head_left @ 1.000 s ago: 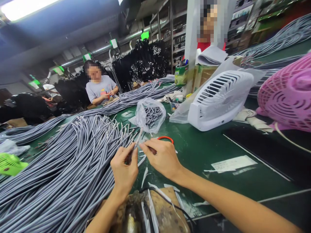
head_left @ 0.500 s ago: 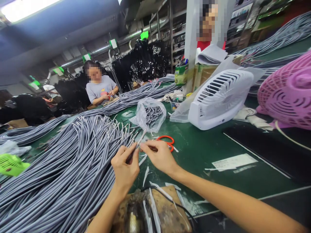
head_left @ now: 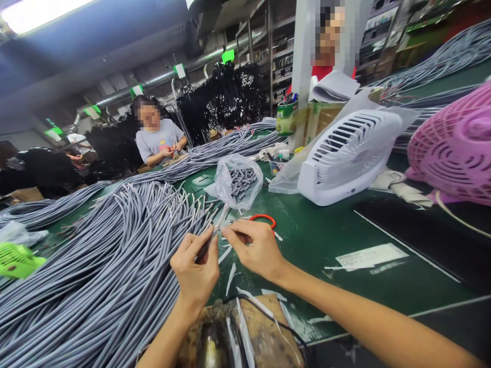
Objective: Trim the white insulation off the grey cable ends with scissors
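Note:
My left hand is closed around a grey cable, its thumb and forefinger pinching near the end. A pale, thin stripped end points up and away from the fingertips. Close beside it, my right hand has thumb and forefinger pinched together; whatever lies between them is too small to make out. Orange-handled scissors lie just behind the right hand, partly covered by it. A clear plastic bag of short grey tube pieces sits beyond both hands.
A large bundle of grey cables spreads over the left of the green table. On the right are a white fan, a pink fan and a paper label. A worn block lies nearest me. A co-worker sits across.
My left hand has shifted slightly left and down, and the pale end stands clearer of the fingers. My right hand has moved a little and covers more of the scissors.

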Demonstrator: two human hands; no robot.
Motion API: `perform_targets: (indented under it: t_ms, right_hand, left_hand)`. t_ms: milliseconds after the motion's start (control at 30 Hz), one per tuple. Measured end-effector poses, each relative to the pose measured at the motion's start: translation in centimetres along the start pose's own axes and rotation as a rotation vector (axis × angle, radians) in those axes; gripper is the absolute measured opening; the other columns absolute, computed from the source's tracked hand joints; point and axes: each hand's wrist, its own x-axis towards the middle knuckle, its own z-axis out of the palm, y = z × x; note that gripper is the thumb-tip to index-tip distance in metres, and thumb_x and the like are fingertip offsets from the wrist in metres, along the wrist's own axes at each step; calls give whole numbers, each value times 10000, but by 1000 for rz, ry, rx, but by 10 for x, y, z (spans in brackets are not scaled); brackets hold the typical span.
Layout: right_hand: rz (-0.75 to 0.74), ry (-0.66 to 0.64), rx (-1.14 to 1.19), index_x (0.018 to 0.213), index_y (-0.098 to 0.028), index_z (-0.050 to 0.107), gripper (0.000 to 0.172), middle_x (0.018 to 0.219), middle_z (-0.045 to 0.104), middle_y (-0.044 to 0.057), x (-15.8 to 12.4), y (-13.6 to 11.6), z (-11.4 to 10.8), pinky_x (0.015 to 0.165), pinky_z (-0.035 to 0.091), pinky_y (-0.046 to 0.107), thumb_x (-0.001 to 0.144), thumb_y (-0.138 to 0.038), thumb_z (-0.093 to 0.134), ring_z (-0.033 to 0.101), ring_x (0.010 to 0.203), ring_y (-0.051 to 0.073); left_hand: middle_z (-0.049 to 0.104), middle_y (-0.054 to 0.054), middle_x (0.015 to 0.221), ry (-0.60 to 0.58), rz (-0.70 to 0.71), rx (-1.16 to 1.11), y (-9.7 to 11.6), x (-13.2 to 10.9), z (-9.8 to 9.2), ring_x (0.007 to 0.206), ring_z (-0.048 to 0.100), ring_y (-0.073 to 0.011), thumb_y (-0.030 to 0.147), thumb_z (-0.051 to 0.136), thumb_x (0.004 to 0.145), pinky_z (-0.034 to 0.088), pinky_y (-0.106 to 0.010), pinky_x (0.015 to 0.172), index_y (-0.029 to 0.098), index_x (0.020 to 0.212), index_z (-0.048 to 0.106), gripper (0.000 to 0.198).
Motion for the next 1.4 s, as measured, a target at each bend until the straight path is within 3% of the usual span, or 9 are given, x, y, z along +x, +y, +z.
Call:
perform_targets:
  t_ms: [167, 467, 533, 667, 767, 933, 1400]
  right_hand:
    - [47, -21, 40, 521, -152, 546, 360, 463, 436, -20, 0, -1, 0, 449, 279, 211, 850, -273, 461, 364, 431, 77]
    - [296, -120, 346, 560, -132, 603, 376, 499, 545, 14, 1, 5, 8, 435, 318, 204, 822, -365, 469, 423, 451, 93]
    - [255, -74, 275, 561, -134, 605, 378, 492, 539, 12, -2, 4, 9, 435, 310, 207, 839, -346, 460, 410, 440, 90]
    - [9, 76, -4, 591, -142, 618, 341, 497, 525, 5, -9, -1, 8, 474, 311, 216, 868, -262, 459, 411, 445, 84]
    - [-91, 96, -90, 641, -151, 627, 307, 517, 530, 1, -11, -3, 9, 493, 323, 216, 879, -239, 453, 438, 456, 86]
    - [-41, 50, -12, 651, -153, 610, 287, 533, 537, 0, -8, -4, 7, 503, 354, 208, 875, -238, 452, 458, 466, 91]
    - [-51, 49, -46, 618, -152, 595, 300, 516, 516, -2, -7, -4, 3, 498, 332, 219, 866, -248, 458, 432, 460, 91]
  left_hand:
    - [494, 34, 551, 5, 21, 3, 0, 0, 0, 430, 408, -55, 143, 579, 774, 356, -177, 429, 163, 899, 695, 172]
    - [490, 36, 544, 15, 54, 6, 1, 0, 2, 410, 403, -48, 133, 585, 769, 343, -174, 414, 146, 876, 695, 154]
    - [480, 38, 534, -5, 46, 12, 1, 1, 2, 403, 400, -48, 144, 584, 770, 336, -174, 404, 134, 867, 693, 146]
    - [487, 39, 525, -82, -4, -5, -1, 1, -1, 400, 398, -50, 169, 580, 775, 326, -169, 386, 132, 844, 689, 134]
    - [509, 33, 541, -50, 12, 1, -1, 0, -3, 411, 416, -54, 173, 583, 774, 343, -172, 397, 142, 850, 685, 132]
    - [550, 18, 571, 57, 85, 50, 0, -1, -5, 428, 449, -59, 142, 587, 772, 371, -181, 427, 156, 884, 683, 149]
    - [499, 38, 542, 64, 135, 61, 1, -1, -4, 414, 397, -45, 103, 589, 765, 356, -165, 417, 177, 895, 685, 178]
